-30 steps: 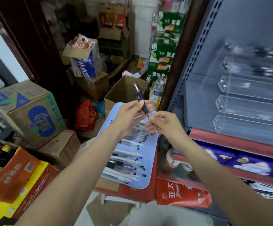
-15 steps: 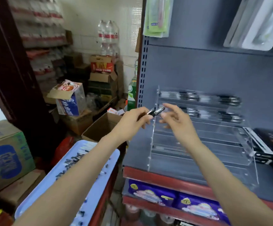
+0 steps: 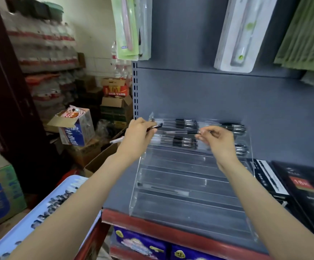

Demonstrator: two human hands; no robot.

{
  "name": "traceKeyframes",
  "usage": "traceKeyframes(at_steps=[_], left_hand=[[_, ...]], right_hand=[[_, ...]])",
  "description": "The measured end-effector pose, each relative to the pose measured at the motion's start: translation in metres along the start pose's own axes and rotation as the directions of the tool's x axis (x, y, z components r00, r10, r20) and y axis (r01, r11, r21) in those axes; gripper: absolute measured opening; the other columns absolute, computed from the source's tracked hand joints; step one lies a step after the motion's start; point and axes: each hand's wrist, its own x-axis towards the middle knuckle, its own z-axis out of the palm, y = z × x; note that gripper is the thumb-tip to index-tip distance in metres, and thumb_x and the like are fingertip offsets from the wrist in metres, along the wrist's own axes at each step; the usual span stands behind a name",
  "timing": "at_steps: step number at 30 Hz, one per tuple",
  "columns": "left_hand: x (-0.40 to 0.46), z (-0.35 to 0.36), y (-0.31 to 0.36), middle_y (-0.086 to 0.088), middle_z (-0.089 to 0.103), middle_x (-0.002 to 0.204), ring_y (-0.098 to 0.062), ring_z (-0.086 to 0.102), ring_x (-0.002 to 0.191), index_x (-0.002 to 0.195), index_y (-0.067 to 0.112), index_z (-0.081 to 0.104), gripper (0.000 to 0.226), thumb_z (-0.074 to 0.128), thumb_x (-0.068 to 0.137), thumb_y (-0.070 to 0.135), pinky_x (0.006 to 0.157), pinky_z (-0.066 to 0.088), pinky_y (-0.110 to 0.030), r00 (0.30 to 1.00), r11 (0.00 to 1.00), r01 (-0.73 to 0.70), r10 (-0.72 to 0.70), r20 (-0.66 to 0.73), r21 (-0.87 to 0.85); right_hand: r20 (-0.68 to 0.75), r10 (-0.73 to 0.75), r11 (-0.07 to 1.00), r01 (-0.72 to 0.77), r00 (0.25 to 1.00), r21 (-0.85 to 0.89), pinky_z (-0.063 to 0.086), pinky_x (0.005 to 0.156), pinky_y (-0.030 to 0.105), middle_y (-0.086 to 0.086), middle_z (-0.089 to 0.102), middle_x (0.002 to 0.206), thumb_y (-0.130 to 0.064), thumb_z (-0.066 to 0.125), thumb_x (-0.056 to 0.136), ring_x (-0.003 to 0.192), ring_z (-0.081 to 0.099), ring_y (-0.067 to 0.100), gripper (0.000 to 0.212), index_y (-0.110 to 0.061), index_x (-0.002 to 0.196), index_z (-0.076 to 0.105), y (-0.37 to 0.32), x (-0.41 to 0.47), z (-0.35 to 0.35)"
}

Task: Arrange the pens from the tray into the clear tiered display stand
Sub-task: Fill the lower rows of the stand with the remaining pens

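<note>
While the head view looks down at a grey shelf, the left hand (image 3: 137, 135) has its fingers curled round a pen (image 3: 154, 127) near its dark tip end, and a pale end, seemingly of the same pen, sticks out behind the wrist. The right hand (image 3: 218, 139) pinches the metal end of a second pen (image 3: 180, 132) between thumb and forefinger, its other fingers loosely bent. Both pens are held level just above the second tier of the clear tiered display stand (image 3: 171, 184), whose two upper tiers already hold dark pens while the lower tiers look nearly bare. A pen of this kind is probably light, stiff and smooth, so I think a pinch at both ends keeps it level and lets it roll gently into the channel. It looks slim, with a clear barrel and a black grip. The blue tray (image 3: 45, 209) at lower left holds more pens, blurred.
</note>
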Motion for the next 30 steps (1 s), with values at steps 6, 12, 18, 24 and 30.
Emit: traceKeyframes(at_steps=[6,12,18,24,30], left_hand=[[-0.002,-0.002,0.002,-0.012,0.055,0.102,-0.028,0.049,0.096,0.129,0.013,0.054,0.034,0.047,0.097,0.017,0.078,0.032,-0.025,0.999,0.996,0.032,-0.032,0.0,-0.087],[-0.004,-0.008,-0.001,-0.013,0.057,0.101,-0.025,0.052,0.093,0.129,0.013,0.054,0.034,0.047,0.097,0.017,0.076,0.037,-0.024,1.0,0.995,0.029,-0.029,-0.007,-0.1],[-0.006,-0.005,0.0,-0.015,0.058,0.103,-0.025,0.055,0.093,0.129,0.011,0.054,0.034,0.048,0.096,0.016,0.082,0.045,-0.03,0.999,0.991,0.032,-0.026,0.045,-0.13],[-0.001,0.003,-0.009,-0.009,0.061,0.116,-0.023,0.051,0.105,0.129,0.013,0.055,0.033,0.046,0.097,0.018,0.088,0.038,-0.026,0.991,0.999,-0.026,0.031,0.131,-0.045],[0.015,0.021,-0.007,-0.001,0.053,0.135,-0.022,0.042,0.115,0.132,0.016,0.051,0.035,0.037,0.101,0.024,0.099,0.035,-0.032,0.936,0.984,-0.134,0.088,0.341,0.116]], right_hand=[[0.108,-0.066,0.94,0.098,0.992,-0.326,0.055,0.08,0.026,0.007,0.067,0.079,-0.001,0.061,0.086,0.079,0.069,0.024,0.011,-0.008,0.08,0.067,0.013,0.021,0.009],[0.336,-0.028,0.716,0.253,0.941,-0.65,0.041,0.089,0.017,0.005,0.069,0.111,-0.001,0.059,0.088,0.103,0.063,0.016,0.023,-0.012,0.104,0.071,0.014,0.034,0.008],[0.403,0.005,0.644,0.306,0.915,-0.702,0.037,0.087,0.014,0.007,0.064,0.119,0.003,0.046,0.092,0.102,0.058,0.017,0.032,-0.009,0.111,0.069,0.01,0.034,0.016],[0.487,0.0,0.604,0.389,0.873,-0.696,0.04,0.088,0.021,0.005,0.061,0.113,-0.017,0.051,0.094,0.1,0.058,0.019,0.026,-0.016,0.115,0.067,0.013,0.031,0.017],[0.509,0.02,0.616,0.391,0.86,-0.684,0.035,0.083,0.019,0.001,0.063,0.108,-0.01,0.052,0.094,0.09,0.052,0.009,0.026,-0.019,0.112,0.069,0.011,0.036,0.008]])
